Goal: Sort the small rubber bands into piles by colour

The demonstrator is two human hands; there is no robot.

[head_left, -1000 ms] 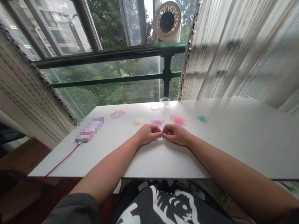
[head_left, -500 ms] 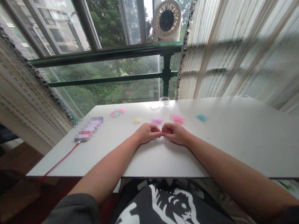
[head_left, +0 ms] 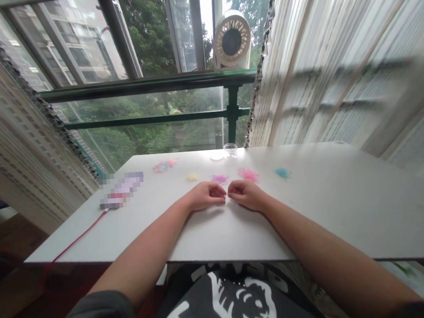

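Observation:
My left hand (head_left: pixel 208 195) rests low over the white table, fingers curled, with a small gap between thumb and fingertips. Nothing shows in it. Facing it, my right hand (head_left: pixel 247 194) has its fingers bent in and thumb close to the index tip; anything held there is too small to make out. The fingertips of both hands are slightly apart. Just beyond them lie a purple pile (head_left: pixel 219 179) and a pink pile (head_left: pixel 248 175) of thin loops that look like small rubber bands. A pale yellow pile (head_left: pixel 192 178) is left of these, a teal pile (head_left: pixel 282 173) right.
A mixed pink and blue pile (head_left: pixel 165 165) lies at the back left of the table (head_left: pixel 331 208). A clear round tub (head_left: pixel 230 151) and a white lid (head_left: pixel 217 156) stand at the back edge. A blurred-out phone-like object (head_left: pixel 122 189) with a red cable (head_left: pixel 79 237) is at left.
The fingertips, which met in a pinch before, have come apart, and the left thumb has parted from its fingers. The whole view has tilted slightly, so the table sits a little lower.

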